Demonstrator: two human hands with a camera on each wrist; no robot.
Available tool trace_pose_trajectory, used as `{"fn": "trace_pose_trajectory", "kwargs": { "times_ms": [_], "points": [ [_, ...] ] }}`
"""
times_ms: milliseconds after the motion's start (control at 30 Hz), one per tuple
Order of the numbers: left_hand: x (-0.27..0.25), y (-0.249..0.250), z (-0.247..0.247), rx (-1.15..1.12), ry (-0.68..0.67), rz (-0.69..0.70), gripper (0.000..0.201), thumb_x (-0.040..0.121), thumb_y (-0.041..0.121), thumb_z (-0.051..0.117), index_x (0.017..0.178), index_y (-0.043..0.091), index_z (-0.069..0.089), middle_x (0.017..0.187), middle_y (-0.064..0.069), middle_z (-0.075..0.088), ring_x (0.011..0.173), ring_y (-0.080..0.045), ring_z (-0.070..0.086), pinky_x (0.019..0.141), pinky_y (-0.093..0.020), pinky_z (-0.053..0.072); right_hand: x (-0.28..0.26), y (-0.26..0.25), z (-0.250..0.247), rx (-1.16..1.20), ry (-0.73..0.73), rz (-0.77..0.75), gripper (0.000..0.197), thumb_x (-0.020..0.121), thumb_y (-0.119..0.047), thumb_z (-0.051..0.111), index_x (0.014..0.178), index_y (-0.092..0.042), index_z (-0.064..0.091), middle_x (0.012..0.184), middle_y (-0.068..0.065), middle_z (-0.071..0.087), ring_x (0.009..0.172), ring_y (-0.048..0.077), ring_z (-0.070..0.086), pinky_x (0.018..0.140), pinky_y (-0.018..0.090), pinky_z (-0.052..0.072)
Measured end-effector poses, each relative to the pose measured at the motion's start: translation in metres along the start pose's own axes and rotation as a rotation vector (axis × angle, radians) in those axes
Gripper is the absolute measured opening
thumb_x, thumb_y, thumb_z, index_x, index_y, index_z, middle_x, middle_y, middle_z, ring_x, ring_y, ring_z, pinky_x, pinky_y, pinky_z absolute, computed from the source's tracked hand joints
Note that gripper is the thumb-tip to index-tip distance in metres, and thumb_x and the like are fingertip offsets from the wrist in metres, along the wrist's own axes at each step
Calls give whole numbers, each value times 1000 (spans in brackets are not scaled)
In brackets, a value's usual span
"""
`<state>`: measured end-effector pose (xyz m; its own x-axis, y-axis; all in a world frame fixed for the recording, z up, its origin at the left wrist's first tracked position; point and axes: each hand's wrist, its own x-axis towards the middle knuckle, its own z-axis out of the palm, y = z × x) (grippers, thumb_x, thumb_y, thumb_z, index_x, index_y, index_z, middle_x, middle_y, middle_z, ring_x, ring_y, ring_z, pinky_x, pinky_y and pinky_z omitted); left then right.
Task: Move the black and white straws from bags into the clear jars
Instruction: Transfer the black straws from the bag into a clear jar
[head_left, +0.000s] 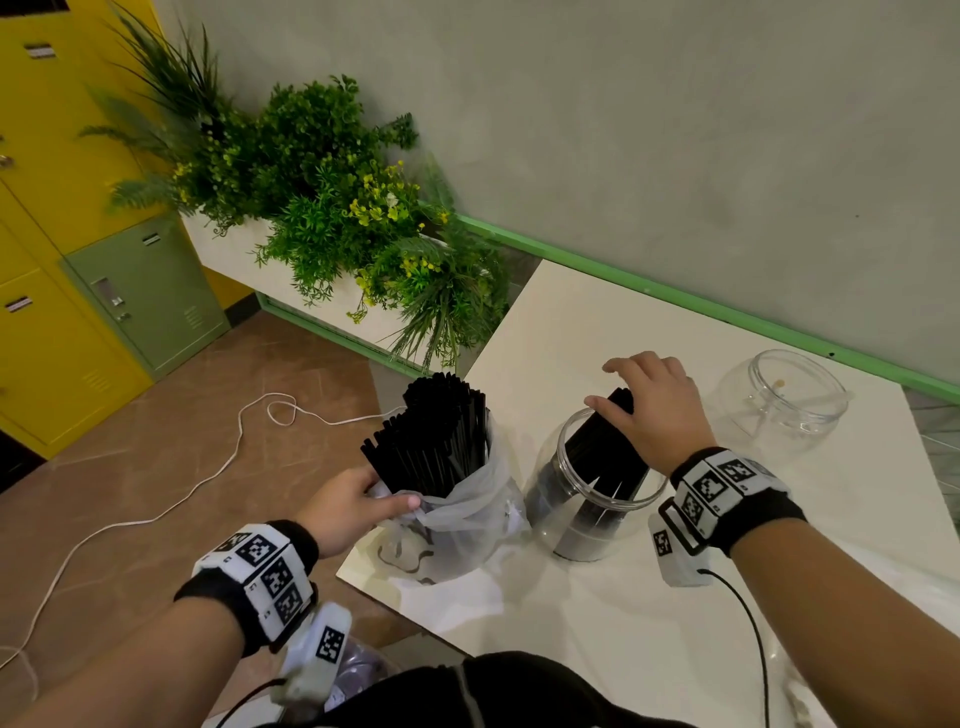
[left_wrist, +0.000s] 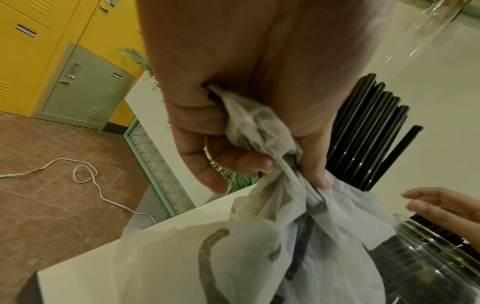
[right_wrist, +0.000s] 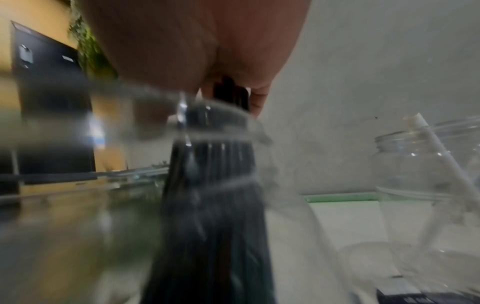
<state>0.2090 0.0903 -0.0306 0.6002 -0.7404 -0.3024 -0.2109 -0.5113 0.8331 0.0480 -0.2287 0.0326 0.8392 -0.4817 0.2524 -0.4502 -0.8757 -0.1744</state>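
Note:
A thin white plastic bag (head_left: 467, 525) (left_wrist: 259, 257) stands at the table's left edge, full of upright black straws (head_left: 436, 431) (left_wrist: 363, 133). My left hand (head_left: 363, 501) (left_wrist: 246, 144) grips the bag's bunched rim. To the right stands a clear jar (head_left: 571, 519) (left_wrist: 428, 257) with black straws leaning inside. My right hand (head_left: 649, 410) (right_wrist: 194, 41) is above its mouth, holding a bundle of black straws (head_left: 621, 402) (right_wrist: 228, 92) whose lower ends are inside the jar. A second clear jar (head_left: 789, 410) (right_wrist: 415, 164) farther right holds a few white straws (right_wrist: 428, 148).
The white table (head_left: 675, 623) ends just left of the bag. Beyond it are a planter of green plants (head_left: 337, 208), yellow and green lockers (head_left: 62, 260), and a white cable (head_left: 156, 514) on the brown floor. A grey wall runs behind the table.

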Motion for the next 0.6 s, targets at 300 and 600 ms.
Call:
{"fn": "trace_pose_trajectory", "kwargs": {
  "times_ms": [300,600],
  "points": [
    [2,-9,-3,-15,-19,-19,61,64,67,68,110,28,65,103,11,70,96,-7,64,88,-32,51,-38,-103,-5,616,-105,-132,95,72,-69,61,146,-20,28,142,-1,36,130,10,33,110,27,28],
    [-5,1,1,-19,-23,-1,23,82,38,70,102,40,59,105,15,67,100,-6,61,88,-28,49,-28,-131,44,892,-239,24,67,67,-38,81,125,-30,49,121,-7,54,110,4,51,95,27,44]
  ]
}}
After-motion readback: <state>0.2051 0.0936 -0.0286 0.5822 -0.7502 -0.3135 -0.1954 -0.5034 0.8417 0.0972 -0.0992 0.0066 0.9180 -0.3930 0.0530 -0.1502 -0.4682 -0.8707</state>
